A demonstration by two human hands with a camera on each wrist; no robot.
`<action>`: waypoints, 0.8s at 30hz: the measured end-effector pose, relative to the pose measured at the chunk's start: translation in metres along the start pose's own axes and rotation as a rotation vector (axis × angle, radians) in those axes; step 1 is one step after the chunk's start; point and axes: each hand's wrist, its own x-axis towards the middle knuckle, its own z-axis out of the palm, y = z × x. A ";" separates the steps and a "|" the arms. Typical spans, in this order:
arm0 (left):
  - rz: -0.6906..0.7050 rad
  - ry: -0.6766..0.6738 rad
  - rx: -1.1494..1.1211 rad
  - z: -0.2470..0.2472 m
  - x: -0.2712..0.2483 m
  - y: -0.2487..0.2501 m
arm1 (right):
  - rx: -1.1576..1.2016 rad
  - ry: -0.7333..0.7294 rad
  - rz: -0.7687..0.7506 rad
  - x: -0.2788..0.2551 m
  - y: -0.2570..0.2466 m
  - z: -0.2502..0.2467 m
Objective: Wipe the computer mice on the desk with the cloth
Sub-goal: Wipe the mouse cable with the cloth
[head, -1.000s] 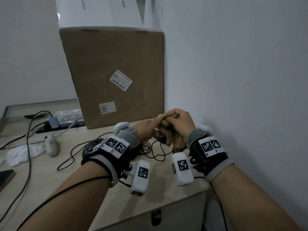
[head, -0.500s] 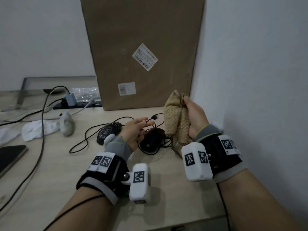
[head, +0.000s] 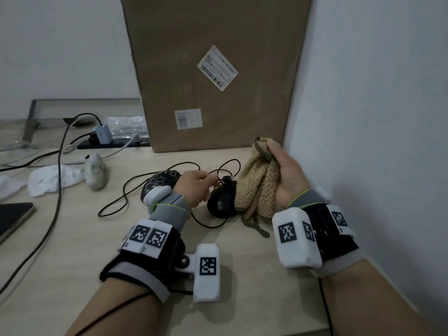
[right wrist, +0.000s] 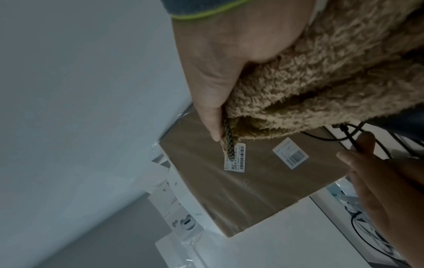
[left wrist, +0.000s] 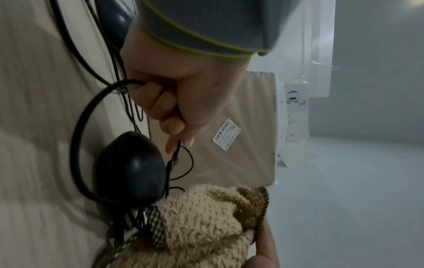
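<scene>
A plain black mouse (head: pixel 221 202) lies on the desk between my hands, its cable (head: pixel 228 166) looped behind it. My left hand (head: pixel 206 180) hovers just left of it, and the left wrist view shows its curled fingers (left wrist: pixel 160 101) gripping that cable (left wrist: pixel 78 145) beside the mouse (left wrist: pixel 130 166). My right hand (head: pixel 278 161) holds a bunched tan fleecy cloth (head: pixel 258 187) upright, its lower end touching the mouse's right side. The thumb (right wrist: pixel 213 108) pinches the cloth (right wrist: pixel 321 81). A patterned black mouse (head: pixel 160 184) lies partly behind my left wrist. A pale grey mouse (head: pixel 95 173) sits further left.
A tall cardboard box (head: pixel 213 73) stands at the back against the wall (head: pixel 375 117) on the right. A white rag (head: pixel 53 178), several cables (head: pixel 58 190), a power strip (head: pixel 114 143) with a charger and a dark tablet (head: pixel 12 219) occupy the left.
The black mouse, held up in the cloth by both hands a second ago, now lies on the desk. My left hand has taken its cable; my right hand keeps the cloth.
</scene>
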 end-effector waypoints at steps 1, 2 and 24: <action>0.002 -0.015 -0.022 0.000 0.001 -0.001 | 0.010 0.009 -0.007 0.000 0.000 -0.001; -0.007 -0.033 -0.062 0.001 0.000 0.000 | 0.018 0.022 -0.016 -0.001 0.000 -0.002; -0.030 0.016 -0.532 0.020 -0.015 0.015 | -0.352 0.103 -0.207 -0.002 0.012 -0.013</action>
